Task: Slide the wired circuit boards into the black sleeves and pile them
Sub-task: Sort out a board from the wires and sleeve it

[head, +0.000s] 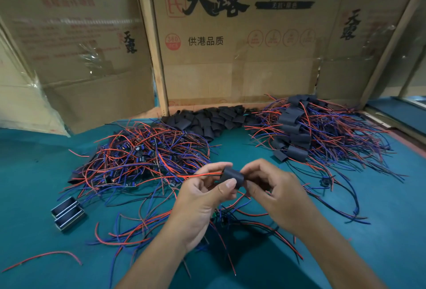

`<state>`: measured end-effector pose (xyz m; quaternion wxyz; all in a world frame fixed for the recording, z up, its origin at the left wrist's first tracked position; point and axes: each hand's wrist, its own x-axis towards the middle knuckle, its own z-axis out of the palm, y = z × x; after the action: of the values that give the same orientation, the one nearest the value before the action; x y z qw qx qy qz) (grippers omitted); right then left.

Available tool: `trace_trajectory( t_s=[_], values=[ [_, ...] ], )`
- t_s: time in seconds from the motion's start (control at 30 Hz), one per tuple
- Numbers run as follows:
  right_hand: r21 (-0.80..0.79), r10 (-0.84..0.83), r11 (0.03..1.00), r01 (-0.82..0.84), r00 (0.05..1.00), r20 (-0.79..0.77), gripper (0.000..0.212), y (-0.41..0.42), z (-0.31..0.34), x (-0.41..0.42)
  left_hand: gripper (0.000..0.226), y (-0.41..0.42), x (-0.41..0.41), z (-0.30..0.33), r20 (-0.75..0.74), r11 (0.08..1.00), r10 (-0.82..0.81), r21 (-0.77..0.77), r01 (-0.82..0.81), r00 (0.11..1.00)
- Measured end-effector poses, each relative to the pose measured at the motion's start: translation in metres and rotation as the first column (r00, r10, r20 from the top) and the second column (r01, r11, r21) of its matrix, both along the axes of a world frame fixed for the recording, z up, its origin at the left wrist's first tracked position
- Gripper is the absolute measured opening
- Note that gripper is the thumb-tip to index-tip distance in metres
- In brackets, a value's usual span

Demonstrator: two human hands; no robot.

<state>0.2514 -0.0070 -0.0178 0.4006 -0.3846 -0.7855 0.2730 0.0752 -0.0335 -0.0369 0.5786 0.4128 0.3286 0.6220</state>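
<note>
Both hands hold one black sleeve (232, 176) just above the green table. My left hand (207, 193) pinches its left end, thumb on the front. My right hand (274, 190) grips its right end. Red and blue wires run out of the sleeve to the left; the board inside is hidden. A tangled heap of bare wired circuit boards (143, 157) lies to the left. Empty black sleeves (209, 120) are heaped at the back middle. Sleeved boards with trailing wires (297, 132) are piled at the right.
Two small black open-ended metal housings (68, 213) sit at the left. Loose red and blue wires (129, 231) are strewn under my forearms, and one red wire (43, 257) lies near the front left. Cardboard panels (242, 58) wall off the back of the green table (378, 238).
</note>
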Motion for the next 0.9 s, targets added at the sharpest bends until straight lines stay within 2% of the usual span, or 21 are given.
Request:
trace_trajectory(
  t_s=[0.13, 0.23, 0.43, 0.53, 0.7, 0.83, 0.9],
  values=[
    [-0.011, -0.002, 1.0, 0.002, 1.0, 0.008, 0.028, 0.0, -0.001, 0.001, 0.027, 0.002, 0.002, -0.002, -0.041, 1.0, 0.019, 0.013, -0.018, 0.999],
    [0.05, -0.043, 0.998, 0.042, 0.999, 0.024, 0.032, -0.001, -0.004, -0.002, 0.02, 0.002, 0.004, -0.001, 0.012, 0.999, 0.029, -0.03, -0.029, 1.0],
    [0.09, -0.062, 0.994, 0.058, 0.997, 0.038, 0.032, 0.001, -0.011, -0.006, 0.027, 0.006, 0.007, -0.004, 0.085, 0.984, 0.111, -0.15, -0.097, 0.99],
    [-0.05, -0.016, 0.999, 0.015, 1.0, -0.015, 0.027, 0.002, -0.012, -0.007, 0.038, 0.008, 0.005, -0.009, 0.097, 0.975, 0.135, -0.188, -0.115, 0.986],
    [-0.261, -0.058, 0.965, 0.015, 0.986, -0.158, 0.011, 0.004, -0.012, -0.009, 0.047, 0.009, 0.007, -0.015, -0.02, 0.977, 0.175, -0.121, -0.176, 0.984],
    [-0.342, -0.073, 0.939, -0.017, 0.966, -0.249, 0.008, 0.007, -0.01, -0.009, 0.032, 0.008, 0.015, -0.017, -0.014, 0.975, 0.203, -0.091, -0.203, 0.979],
    [-0.382, -0.106, 0.924, -0.001, 0.961, -0.257, 0.006, 0.01, -0.006, -0.009, 0.03, 0.01, 0.018, -0.018, -0.126, 0.968, 0.231, -0.07, -0.241, 0.965]
  ],
)
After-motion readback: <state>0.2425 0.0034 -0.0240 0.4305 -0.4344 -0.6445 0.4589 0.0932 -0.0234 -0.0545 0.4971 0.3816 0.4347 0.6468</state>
